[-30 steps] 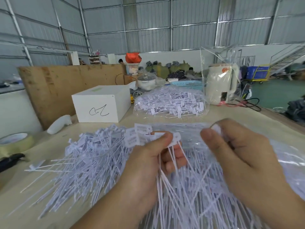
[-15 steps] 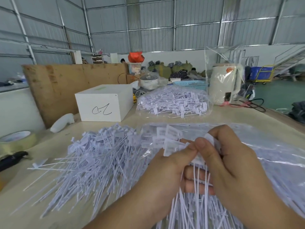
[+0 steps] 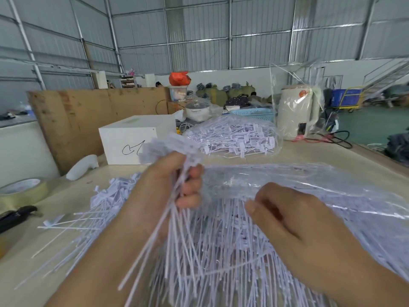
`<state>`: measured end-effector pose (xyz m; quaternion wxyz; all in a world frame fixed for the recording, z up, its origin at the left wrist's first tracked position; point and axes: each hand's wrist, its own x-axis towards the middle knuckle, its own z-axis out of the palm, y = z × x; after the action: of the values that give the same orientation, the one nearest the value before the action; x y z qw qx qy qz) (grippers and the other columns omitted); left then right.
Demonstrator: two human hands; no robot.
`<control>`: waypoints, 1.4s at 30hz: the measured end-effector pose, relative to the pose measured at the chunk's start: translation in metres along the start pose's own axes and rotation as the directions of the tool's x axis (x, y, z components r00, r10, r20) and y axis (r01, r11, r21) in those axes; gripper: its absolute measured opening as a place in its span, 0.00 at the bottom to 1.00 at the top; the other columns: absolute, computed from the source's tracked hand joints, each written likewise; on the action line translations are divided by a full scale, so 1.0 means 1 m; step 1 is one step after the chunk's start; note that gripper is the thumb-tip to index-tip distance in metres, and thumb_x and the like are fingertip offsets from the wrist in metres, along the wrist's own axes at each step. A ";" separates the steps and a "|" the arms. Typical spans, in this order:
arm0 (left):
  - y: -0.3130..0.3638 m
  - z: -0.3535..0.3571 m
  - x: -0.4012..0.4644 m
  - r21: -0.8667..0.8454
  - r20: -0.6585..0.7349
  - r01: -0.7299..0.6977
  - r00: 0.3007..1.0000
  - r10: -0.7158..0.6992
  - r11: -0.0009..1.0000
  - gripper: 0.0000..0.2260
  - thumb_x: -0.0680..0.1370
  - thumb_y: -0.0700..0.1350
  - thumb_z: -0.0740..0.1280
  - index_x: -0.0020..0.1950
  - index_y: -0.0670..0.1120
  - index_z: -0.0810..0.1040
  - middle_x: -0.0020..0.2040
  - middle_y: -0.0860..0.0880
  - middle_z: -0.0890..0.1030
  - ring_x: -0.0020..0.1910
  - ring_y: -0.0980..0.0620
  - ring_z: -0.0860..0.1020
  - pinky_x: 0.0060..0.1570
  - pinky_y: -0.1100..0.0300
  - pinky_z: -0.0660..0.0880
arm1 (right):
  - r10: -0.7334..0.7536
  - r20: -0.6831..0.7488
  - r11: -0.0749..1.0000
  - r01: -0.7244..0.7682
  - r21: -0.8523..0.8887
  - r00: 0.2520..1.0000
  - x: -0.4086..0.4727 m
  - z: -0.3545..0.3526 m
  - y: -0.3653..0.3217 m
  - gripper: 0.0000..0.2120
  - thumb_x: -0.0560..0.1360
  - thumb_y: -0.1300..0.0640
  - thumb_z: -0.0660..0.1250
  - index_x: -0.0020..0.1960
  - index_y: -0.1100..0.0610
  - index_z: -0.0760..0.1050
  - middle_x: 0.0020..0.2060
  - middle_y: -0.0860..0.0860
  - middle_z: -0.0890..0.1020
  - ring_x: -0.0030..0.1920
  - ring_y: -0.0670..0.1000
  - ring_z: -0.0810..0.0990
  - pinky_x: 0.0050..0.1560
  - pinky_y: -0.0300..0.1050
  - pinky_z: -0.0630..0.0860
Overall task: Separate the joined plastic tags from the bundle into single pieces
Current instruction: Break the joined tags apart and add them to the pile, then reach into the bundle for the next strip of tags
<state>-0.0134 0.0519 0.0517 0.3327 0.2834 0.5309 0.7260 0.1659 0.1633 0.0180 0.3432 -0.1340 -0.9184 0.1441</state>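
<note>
My left hand (image 3: 172, 187) is gripping a raised bundle of tags (image 3: 174, 149), heads blurred. My right hand (image 3: 294, 220), apart, is curling fingers over the pile (image 3: 221, 251); whether it is pinching anything is hidden.

Only a handwritten black scrawl on the near face of the white box (image 3: 132, 142), far left on the tabletop (image 3: 332, 156), is visible; it is not legible as letters.

Left hand (image 3: 174, 185): raised with its bundle of joined white plastic tags (image 3: 168, 149), now overlapping the white cardboard box (image 3: 124, 138). Right hand (image 3: 294, 220): parted from bundle, lowered.
</note>
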 end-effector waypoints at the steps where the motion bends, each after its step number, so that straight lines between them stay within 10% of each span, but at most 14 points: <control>1: 0.001 -0.011 0.006 0.000 -0.053 -0.043 0.998 0.043 0.999 0.17 0.82 0.45 0.53 0.33 0.47 0.66 0.31 0.48 0.63 0.26 0.54 0.59 0.24 0.63 0.55 | -0.003 0.029 0.996 0.005 -0.089 1.000 0.000 0.002 0.001 0.21 0.73 0.29 0.44 0.44 0.44 0.65 0.33 0.41 0.73 0.35 0.40 0.71 0.31 0.34 0.64; 7: 0.007 -0.036 0.011 -0.179 -0.262 -0.198 0.954 0.147 0.964 0.08 0.80 0.43 0.59 0.40 0.47 0.69 0.31 0.50 0.68 0.23 0.57 0.63 0.17 0.67 0.58 | -0.017 0.260 0.905 0.126 -0.407 0.966 -0.003 0.012 0.003 0.19 0.78 0.35 0.47 0.54 0.46 0.69 0.46 0.44 0.75 0.49 0.47 0.75 0.51 0.46 0.69; 13: 0.002 -0.048 0.025 0.111 -0.484 -0.210 0.842 0.238 0.971 0.12 0.77 0.36 0.57 0.37 0.48 0.63 0.32 0.49 0.62 0.23 0.56 0.59 0.20 0.69 0.55 | 0.028 0.276 0.894 0.100 -0.437 0.961 -0.004 0.011 0.005 0.18 0.77 0.34 0.49 0.50 0.47 0.66 0.43 0.45 0.73 0.45 0.48 0.77 0.40 0.45 0.72; 16: -0.009 -0.050 0.035 0.301 -0.551 -0.108 0.791 0.265 0.947 0.08 0.78 0.39 0.61 0.39 0.42 0.67 0.30 0.45 0.65 0.21 0.55 0.64 0.22 0.67 0.61 | 0.019 0.212 0.880 0.085 -0.467 0.977 -0.003 0.005 0.001 0.17 0.77 0.34 0.48 0.45 0.46 0.62 0.36 0.46 0.71 0.38 0.47 0.73 0.34 0.43 0.67; 19: -0.021 -0.050 0.040 0.424 -0.569 -0.080 0.751 0.334 0.902 0.18 0.77 0.40 0.63 0.64 0.33 0.69 0.41 0.35 0.78 0.29 0.50 0.79 0.29 0.59 0.77 | -0.051 0.159 0.839 0.129 -0.529 0.986 -0.001 0.001 -0.007 0.14 0.76 0.39 0.59 0.41 0.48 0.66 0.32 0.47 0.72 0.32 0.50 0.73 0.33 0.45 0.68; 22: -0.036 -0.052 0.045 0.583 -0.510 -0.005 0.775 0.372 0.812 0.15 0.76 0.40 0.64 0.60 0.34 0.72 0.27 0.51 0.70 0.16 0.61 0.66 0.16 0.68 0.61 | -0.176 -0.031 0.856 0.138 -0.499 0.984 -0.001 -0.001 -0.014 0.12 0.63 0.55 0.76 0.30 0.54 0.73 0.23 0.50 0.71 0.23 0.55 0.72 0.30 0.46 0.71; 26: -0.046 -0.051 0.052 0.708 -0.457 0.036 0.785 0.419 0.706 0.15 0.77 0.43 0.65 0.59 0.34 0.73 0.29 0.51 0.70 0.22 0.58 0.69 0.19 0.64 0.62 | -0.426 -0.176 0.838 0.314 -0.446 0.888 -0.004 -0.006 -0.030 0.08 0.62 0.65 0.70 0.29 0.56 0.73 0.25 0.52 0.71 0.26 0.56 0.67 0.28 0.45 0.69; 31: -0.050 -0.041 0.048 0.751 -0.351 -0.048 0.816 0.460 0.659 0.12 0.75 0.41 0.67 0.57 0.44 0.71 0.36 0.52 0.75 0.28 0.60 0.73 0.19 0.73 0.63 | -0.386 0.168 0.850 0.420 -0.318 0.907 -0.006 0.002 -0.032 0.06 0.69 0.54 0.68 0.34 0.51 0.74 0.26 0.46 0.71 0.25 0.50 0.71 0.24 0.41 0.68; 37: -0.034 -0.050 0.047 0.503 -0.388 0.047 0.905 0.177 0.863 0.21 0.73 0.40 0.70 0.61 0.47 0.66 0.44 0.51 0.74 0.38 0.54 0.73 0.31 0.59 0.67 | -0.157 0.401 0.919 0.282 -0.275 0.903 0.000 0.012 0.000 0.15 0.80 0.37 0.50 0.54 0.46 0.66 0.41 0.45 0.72 0.44 0.48 0.74 0.43 0.42 0.69; 42: -0.036 -0.060 0.048 0.836 -0.298 0.035 0.868 0.398 0.548 0.45 0.71 0.38 0.72 0.79 0.46 0.46 0.67 0.46 0.67 0.57 0.42 0.75 0.40 0.56 0.74 | -0.139 0.421 0.924 0.270 -0.271 0.897 0.000 0.017 0.004 0.19 0.79 0.36 0.50 0.60 0.46 0.67 0.46 0.45 0.76 0.47 0.48 0.77 0.44 0.42 0.70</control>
<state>-0.0825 0.0623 0.0030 -0.0509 0.2814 0.8341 0.4718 0.1555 0.1637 0.0046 0.1384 -0.0581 -0.9884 -0.0216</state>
